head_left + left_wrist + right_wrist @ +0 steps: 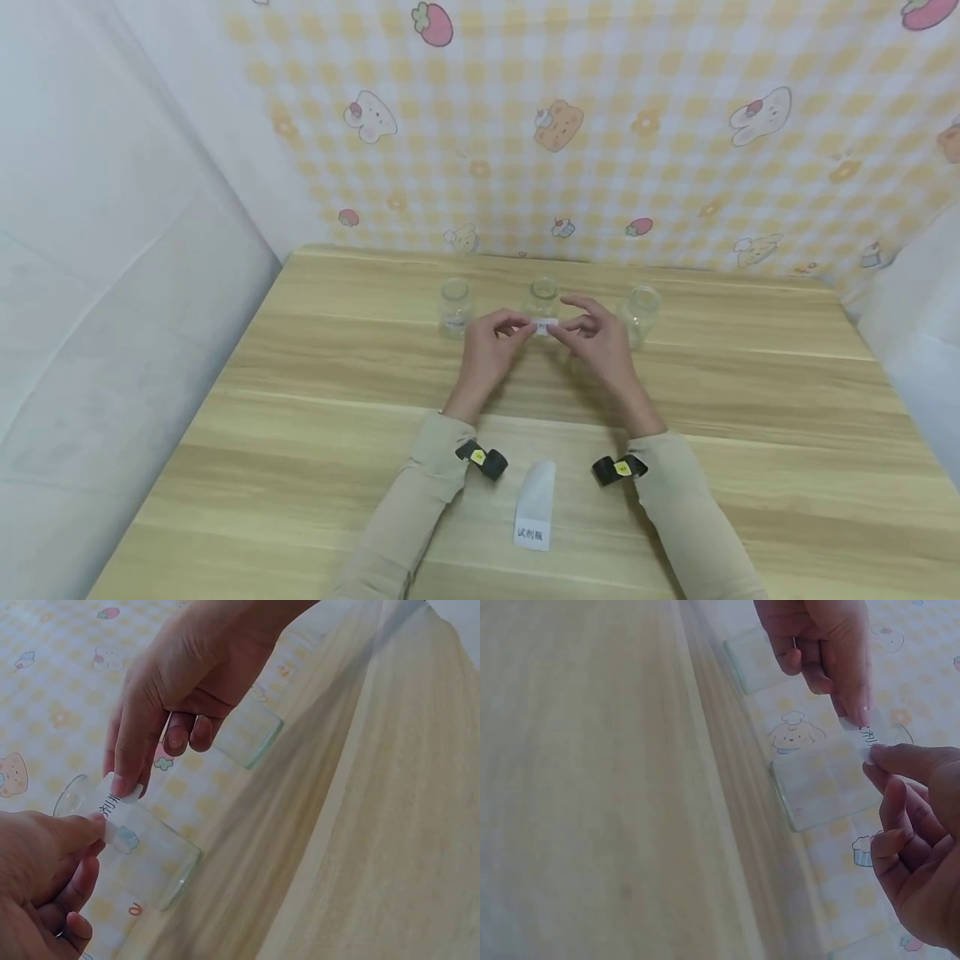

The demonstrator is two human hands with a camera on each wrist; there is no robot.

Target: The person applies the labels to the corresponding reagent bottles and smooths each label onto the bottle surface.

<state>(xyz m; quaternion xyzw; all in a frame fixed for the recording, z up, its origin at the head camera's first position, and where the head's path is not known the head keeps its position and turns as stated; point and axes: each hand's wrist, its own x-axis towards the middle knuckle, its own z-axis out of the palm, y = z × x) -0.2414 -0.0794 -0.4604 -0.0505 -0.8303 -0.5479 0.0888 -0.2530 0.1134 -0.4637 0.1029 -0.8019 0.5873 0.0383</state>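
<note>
A small white label (545, 326) with printed characters is stretched between both hands in front of the middle glass jar (543, 292). My left hand (489, 346) pinches one end of it between thumb and finger. The other end is pinched by my right hand (600, 340), whose remaining fingers are bent or held away. In the left wrist view the label (114, 804) lies across the jar's side near the mouth; whether it sticks to the glass I cannot tell. The right wrist view shows the label (865, 737) with thumbs at its two ends.
To the left stands a glass jar (454, 296) with a label on its side. Another glass jar (643, 307) is at the right, partly behind the right hand. A white paper strip (536, 500) with a printed label lies between the forearms on the wooden table (300, 433).
</note>
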